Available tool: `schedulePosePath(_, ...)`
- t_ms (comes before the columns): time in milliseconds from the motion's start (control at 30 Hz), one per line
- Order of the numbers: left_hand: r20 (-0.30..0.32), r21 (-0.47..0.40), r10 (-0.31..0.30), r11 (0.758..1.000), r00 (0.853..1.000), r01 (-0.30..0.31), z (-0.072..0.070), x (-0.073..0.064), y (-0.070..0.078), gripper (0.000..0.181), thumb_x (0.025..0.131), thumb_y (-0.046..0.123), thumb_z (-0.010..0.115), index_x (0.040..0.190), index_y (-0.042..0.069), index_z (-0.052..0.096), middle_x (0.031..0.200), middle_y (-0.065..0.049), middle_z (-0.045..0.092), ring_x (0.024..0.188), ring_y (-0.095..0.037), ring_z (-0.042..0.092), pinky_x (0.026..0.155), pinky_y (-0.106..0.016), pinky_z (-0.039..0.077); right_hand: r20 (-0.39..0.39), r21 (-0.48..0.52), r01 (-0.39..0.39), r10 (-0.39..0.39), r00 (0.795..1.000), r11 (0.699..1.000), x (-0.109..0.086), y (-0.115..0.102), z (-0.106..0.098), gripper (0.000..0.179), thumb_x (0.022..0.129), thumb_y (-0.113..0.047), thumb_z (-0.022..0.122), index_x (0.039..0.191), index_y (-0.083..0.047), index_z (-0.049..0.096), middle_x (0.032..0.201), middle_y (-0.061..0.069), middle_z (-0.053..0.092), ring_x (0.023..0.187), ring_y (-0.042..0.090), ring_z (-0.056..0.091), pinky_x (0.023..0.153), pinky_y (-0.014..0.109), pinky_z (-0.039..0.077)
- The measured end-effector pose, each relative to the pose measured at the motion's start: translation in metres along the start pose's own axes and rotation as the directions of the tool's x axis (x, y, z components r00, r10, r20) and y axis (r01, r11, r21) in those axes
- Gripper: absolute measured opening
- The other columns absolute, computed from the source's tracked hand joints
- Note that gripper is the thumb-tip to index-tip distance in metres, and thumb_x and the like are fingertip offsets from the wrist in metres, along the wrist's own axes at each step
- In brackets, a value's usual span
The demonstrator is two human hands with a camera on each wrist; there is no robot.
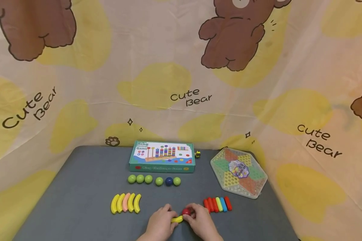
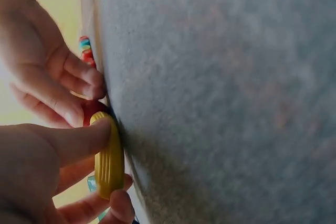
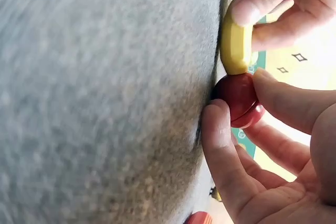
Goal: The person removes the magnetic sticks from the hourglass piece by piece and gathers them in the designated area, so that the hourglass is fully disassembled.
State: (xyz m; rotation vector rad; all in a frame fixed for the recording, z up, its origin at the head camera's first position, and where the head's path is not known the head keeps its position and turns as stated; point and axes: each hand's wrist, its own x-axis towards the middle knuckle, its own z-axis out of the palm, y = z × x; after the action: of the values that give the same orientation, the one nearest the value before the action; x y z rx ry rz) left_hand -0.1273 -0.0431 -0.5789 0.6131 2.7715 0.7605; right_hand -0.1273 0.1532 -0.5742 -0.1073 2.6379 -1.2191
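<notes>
In the head view, my left hand [image 1: 160, 223] pinches a short yellow curved stick [image 1: 177, 219] between thumb and fingers, low over the dark grey tabletop. My right hand [image 1: 201, 221] holds a glossy red ball [image 1: 186, 211] at its fingertips. The right wrist view shows one end of the yellow curved stick [image 3: 236, 45] meeting the red ball [image 3: 236, 95], which has a visible seam. From the left wrist view, the ribbed side of the stick [image 2: 109, 161] faces the camera, and the red ball is mostly covered by fingers.
Several curved sticks [image 1: 120, 203], mostly yellow, lie at left. A row of green balls [image 1: 140, 178] with one blue ball [image 1: 169, 181] sits before a game box [image 1: 162, 167]. Straight colored sticks [image 1: 215, 204] lie at right, near a hexagonal board [image 1: 253, 174]. A printed cloth [image 1: 151, 127] hangs behind.
</notes>
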Motion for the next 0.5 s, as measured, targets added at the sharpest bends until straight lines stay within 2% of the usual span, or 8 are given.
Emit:
schedulePosePath(167,-0.044,0.002,0.04,0.999,0.998,-0.04,-0.002,-0.0031,-0.0028,0.014,0.086,0.03,0.079,0.096,0.02,0.079,0.085,0.01,0.052,0.071,-0.006,0.046,0.061,-0.027,0.045,0.007,0.019,-0.001,0.001,1.0,1.0,0.0009,0.0018,0.0006,0.024,0.087,-0.024,0.08,0.106,-0.011,0.071,0.092,-0.002,0.066,0.071,0.009,0.057,0.061,0.025,0.049)
schedulePosePath(500,-0.008,0.033,0.056,0.998,0.998,-0.056,-0.0097,-0.0058,-0.0083,0.015,0.089,0.028,0.076,0.1,0.019,0.079,0.086,0.009,0.05,0.072,-0.006,0.045,0.063,-0.028,0.046,0.018,0.031,-0.01,0.01,1.0,0.999,0.0,0.001,0.0027,0.024,0.089,-0.021,0.077,0.108,-0.009,0.07,0.093,0.0,0.066,0.072,0.01,0.058,0.061,0.026,0.049)
